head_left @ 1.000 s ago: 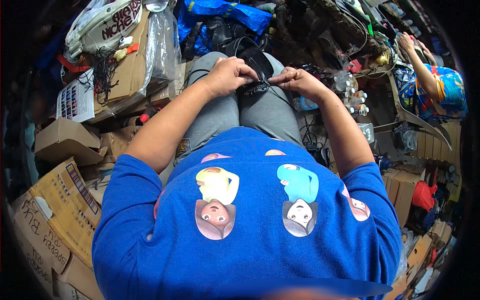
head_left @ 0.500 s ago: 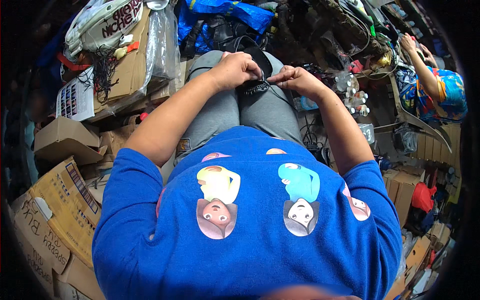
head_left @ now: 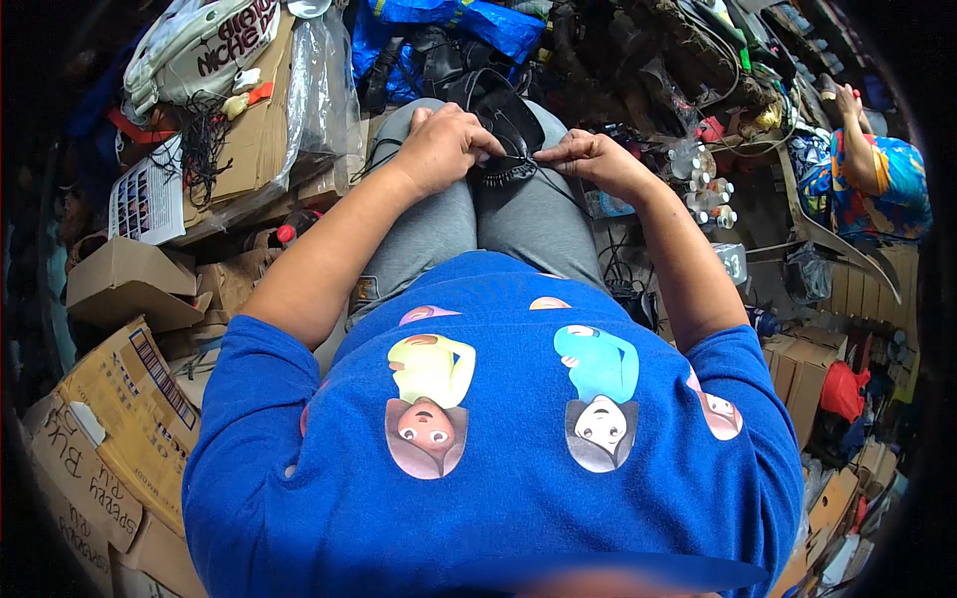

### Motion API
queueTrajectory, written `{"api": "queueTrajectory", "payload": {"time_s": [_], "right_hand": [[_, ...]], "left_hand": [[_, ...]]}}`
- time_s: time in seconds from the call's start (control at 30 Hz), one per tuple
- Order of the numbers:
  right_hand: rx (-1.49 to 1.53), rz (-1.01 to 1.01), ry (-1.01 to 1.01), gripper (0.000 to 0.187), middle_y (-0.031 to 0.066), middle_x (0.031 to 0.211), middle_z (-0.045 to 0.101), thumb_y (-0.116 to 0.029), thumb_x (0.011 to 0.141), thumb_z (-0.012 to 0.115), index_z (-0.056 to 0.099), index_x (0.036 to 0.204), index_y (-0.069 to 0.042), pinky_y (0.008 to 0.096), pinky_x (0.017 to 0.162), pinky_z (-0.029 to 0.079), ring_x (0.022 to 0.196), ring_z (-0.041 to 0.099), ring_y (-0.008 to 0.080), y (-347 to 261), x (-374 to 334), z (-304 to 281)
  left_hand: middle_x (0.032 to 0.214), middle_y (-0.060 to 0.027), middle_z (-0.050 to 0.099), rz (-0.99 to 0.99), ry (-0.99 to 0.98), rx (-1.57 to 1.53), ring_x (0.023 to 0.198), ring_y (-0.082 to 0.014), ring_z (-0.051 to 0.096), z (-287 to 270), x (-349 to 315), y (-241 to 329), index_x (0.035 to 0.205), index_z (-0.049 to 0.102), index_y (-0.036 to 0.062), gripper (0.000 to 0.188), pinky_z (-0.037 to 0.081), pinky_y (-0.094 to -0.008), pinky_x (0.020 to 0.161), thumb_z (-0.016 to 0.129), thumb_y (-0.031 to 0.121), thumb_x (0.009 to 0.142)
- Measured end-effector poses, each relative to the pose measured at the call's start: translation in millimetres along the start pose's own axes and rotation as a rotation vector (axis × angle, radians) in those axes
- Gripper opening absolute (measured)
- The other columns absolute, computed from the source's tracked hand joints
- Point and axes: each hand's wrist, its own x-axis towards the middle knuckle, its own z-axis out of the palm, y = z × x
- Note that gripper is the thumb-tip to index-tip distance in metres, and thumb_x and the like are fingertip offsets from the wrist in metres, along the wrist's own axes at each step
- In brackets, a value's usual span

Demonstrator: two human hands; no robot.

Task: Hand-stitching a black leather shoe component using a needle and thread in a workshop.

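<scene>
On my lap rests a black shoe piece [head_left: 518,125], its near edge lined with a row of pale stitch-like marks. My left hand [head_left: 447,149] is at its left side, thumb and forefinger closed together at the edge; what lies between the fingertips is too small to make out. From the right, my right hand [head_left: 596,161] pinches a thin black cord [head_left: 533,162] close to the same edge. More dark cord hangs down beside the piece, over my right thigh. The fingertips of both hands are a short way apart.
Flat cardboard [head_left: 254,149] and a cardboard box [head_left: 130,284] lie to my left. Ahead is a blue bag [head_left: 498,30] beside black items. Several plastic bottles [head_left: 710,199] stand at right. A co-worker's arm [head_left: 859,149] shows at the far right.
My left hand has drawn back slightly to the left, widening the space between the two hands. My right hand stays nearly in place. The co-worker's arm has shifted.
</scene>
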Motion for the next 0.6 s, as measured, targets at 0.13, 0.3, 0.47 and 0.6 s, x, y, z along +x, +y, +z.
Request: {"api": "queueTrajectory", "payload": {"time_s": [0.13, 0.3, 0.47, 0.6], "right_hand": [[0.050, 0.027, 0.005, 0.028, -0.0013, 0.086, 0.051, -0.004, 0.081, 0.064, 0.069, 0.108, -0.011, 0.0244, 0.082, 0.040, 0.086, 0.048, 0.0120, 3.3, -0.5, 0.9], [0.006, -0.048, 0.024, 0.029, -0.0001, 0.091, 0.056, -0.004, 0.082, 0.064, 0.068, 0.110, -0.010, 0.0251, 0.085, 0.041, 0.090, 0.051, 0.0120, 3.8, -1.5, 3.4], [0.169, -0.010, 0.118, 0.029, 0.0019, 0.096, 0.062, -0.004, 0.082, 0.064, 0.068, 0.110, -0.009, 0.0256, 0.085, 0.043, 0.092, 0.056, 0.0116, 8.4, -5.7, 18.5], [0.203, 0.061, 0.185, 0.028, 0.0021, 0.094, 0.064, -0.005, 0.082, 0.064, 0.068, 0.110, -0.009, 0.0241, 0.083, 0.044, 0.090, 0.057, 0.0101, 1.7, -10.6, 25.9]], "left_hand": [[0.080, 0.0062, 0.063, 0.023, 0.002, -0.001, 0.092, -0.0179, 0.052, -0.2, -0.5, -1.3, 0.086, 0.073, 0.0259, 0.021, 0.029, -0.0376, 0.084, 0.062, 0.012, 0.074], [0.080, 0.0061, 0.064, -0.023, 0.008, -0.021, 0.092, -0.0170, 0.053, 2.0, -2.7, 2.5, 0.084, 0.073, 0.0250, 0.015, 0.029, -0.0376, 0.085, 0.065, 0.016, 0.074], [0.080, 0.0042, 0.066, -0.113, 0.027, -0.061, 0.090, -0.0166, 0.056, 5.8, -5.7, 16.6, 0.081, 0.072, 0.0223, 0.009, 0.030, -0.0373, 0.086, 0.068, 0.021, 0.074], [0.082, 0.0024, 0.067, -0.170, 0.000, -0.081, 0.087, -0.0158, 0.056, 4.5, -9.3, 24.1, 0.082, 0.071, 0.0185, 0.010, 0.029, -0.0374, 0.088, 0.070, 0.020, 0.072]]}}
